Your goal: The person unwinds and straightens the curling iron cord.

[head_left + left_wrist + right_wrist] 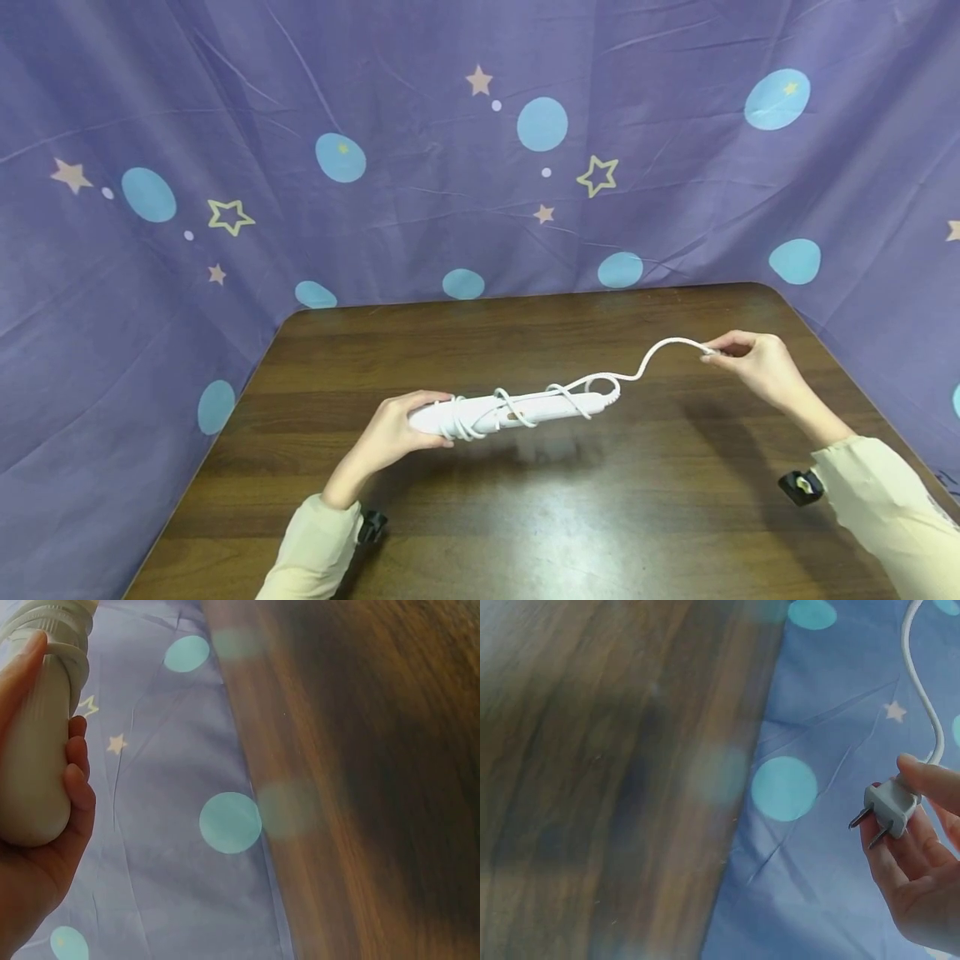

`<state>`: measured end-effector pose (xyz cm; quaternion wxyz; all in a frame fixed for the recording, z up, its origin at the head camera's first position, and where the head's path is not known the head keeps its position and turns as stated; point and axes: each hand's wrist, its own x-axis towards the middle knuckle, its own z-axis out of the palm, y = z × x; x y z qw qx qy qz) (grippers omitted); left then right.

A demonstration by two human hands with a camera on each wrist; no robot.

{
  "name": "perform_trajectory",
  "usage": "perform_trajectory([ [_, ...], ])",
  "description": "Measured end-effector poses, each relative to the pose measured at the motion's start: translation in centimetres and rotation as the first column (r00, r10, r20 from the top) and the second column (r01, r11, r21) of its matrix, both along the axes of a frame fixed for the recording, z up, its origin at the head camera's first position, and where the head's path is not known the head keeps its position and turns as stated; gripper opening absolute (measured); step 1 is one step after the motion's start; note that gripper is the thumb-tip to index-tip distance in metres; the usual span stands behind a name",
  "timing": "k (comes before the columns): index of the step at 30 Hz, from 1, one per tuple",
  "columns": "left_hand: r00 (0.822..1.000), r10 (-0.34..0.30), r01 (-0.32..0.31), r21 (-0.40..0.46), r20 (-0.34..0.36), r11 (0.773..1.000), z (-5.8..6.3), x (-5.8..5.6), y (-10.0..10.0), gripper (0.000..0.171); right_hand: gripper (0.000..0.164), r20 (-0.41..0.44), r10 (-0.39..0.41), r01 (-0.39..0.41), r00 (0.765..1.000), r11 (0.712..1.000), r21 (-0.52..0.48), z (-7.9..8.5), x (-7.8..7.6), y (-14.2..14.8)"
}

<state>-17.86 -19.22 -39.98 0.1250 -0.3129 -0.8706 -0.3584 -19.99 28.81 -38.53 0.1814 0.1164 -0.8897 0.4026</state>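
My left hand (390, 429) grips the rounded end of a white hair straightener (551, 407), held level over the table. Its white cord (647, 363) winds in loose loops round the body and leaves from the right end. In the left wrist view, fingers and thumb wrap the smooth thick end (34, 765), with cord coils just above. My right hand (761, 367) pinches the plug at the cord's far end, off to the right. Two metal prongs on the plug (891, 806) point away from the fingers in the right wrist view.
Beneath both hands lies a brown wooden table (360, 350) with rounded far corners. A purple curtain (420, 217) with blue dots and stars hangs behind it and along the sides. Dark wrist mounts (801, 487) sit by both sleeves.
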Motion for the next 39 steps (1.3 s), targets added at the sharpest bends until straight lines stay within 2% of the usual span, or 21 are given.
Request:
perform_trajectory([
  [7, 0.999, 0.040, -0.040, 0.016, -0.004, 0.999, 0.1, 0.1, -0.3, 0.054, 0.009, 0.026, 0.053, -0.055, 0.998, 0.996, 0.066, -1.3, 0.2, 1.4],
  [17, 0.997, 0.078, -0.077, 0.030, -0.018, 0.997, -0.2, -0.1, -0.4, 0.054, 0.008, 0.057, 0.102, -0.111, 0.993, 0.976, 0.187, -3.5, 1.1, 2.7],
  [29, 0.994, 0.112, -0.112, 0.028, -0.007, 0.993, -0.5, -0.4, -0.5, 0.055, 0.009, 0.162, 0.165, -0.196, 0.973, 0.961, 0.196, -4.8, 2.1, 4.1],
  [39, 0.993, 0.114, -0.113, 0.029, -0.027, 0.993, -0.8, -0.7, -0.7, 0.054, 0.010, 0.209, 0.205, -0.245, 0.956, 0.951, 0.188, -6.0, 2.3, 4.7],
])
